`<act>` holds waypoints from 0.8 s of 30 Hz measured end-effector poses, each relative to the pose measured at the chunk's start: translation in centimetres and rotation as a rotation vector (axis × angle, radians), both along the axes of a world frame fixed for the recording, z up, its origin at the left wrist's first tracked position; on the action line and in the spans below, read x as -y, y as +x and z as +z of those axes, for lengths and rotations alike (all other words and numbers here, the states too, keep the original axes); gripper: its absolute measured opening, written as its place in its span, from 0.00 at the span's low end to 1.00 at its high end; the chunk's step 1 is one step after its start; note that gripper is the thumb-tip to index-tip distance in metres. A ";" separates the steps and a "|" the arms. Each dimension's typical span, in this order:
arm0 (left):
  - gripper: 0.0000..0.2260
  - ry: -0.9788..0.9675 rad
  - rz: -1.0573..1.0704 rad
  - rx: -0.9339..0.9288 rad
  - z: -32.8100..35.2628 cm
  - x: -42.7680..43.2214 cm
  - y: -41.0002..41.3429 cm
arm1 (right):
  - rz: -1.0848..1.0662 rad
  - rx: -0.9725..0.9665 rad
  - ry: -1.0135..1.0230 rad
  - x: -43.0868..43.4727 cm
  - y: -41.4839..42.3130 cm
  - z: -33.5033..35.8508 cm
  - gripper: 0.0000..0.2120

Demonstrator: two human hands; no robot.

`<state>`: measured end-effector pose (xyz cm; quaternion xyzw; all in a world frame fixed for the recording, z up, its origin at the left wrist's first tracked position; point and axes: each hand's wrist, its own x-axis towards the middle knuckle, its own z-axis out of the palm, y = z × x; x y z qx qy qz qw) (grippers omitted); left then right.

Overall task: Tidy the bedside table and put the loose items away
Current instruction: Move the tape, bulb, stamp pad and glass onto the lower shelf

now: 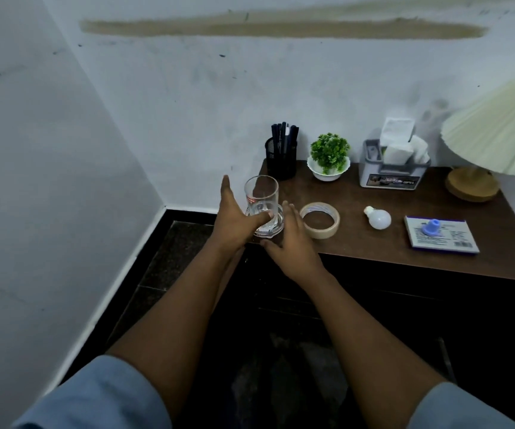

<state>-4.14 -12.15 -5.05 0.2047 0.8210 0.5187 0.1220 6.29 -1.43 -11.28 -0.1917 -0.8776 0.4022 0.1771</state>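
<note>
Glass tumbler [261, 205] | base hidden by left hand [234, 221] (grip unclear)

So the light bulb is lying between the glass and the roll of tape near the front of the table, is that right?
Not quite. In the head view the roll of tape lies between the glass and the light bulb. The bulb is to the right of the tape, near the front of the table.

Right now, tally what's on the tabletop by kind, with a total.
Drinking glass: 1
Tape roll: 1
Light bulb: 1
Packaged blue item: 1
Pen holder: 1
Potted plant: 1
Grey organiser box: 1
Lamp: 1
Total: 8
</note>
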 end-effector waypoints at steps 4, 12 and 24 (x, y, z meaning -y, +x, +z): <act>0.54 0.047 -0.021 0.140 -1.5 -1.1 -1.1 | 0.002 0.039 -0.049 -0.2 -2.1 -0.8 0.55; 0.30 0.103 -0.012 0.158 -4.1 -2.2 -1.5 | -0.070 0.154 0.048 -1.0 -3.6 -0.8 0.54; 0.26 0.134 -0.101 0.175 -1.6 0.7 4.0 | 0.026 0.111 0.061 -0.1 4.9 1.0 0.51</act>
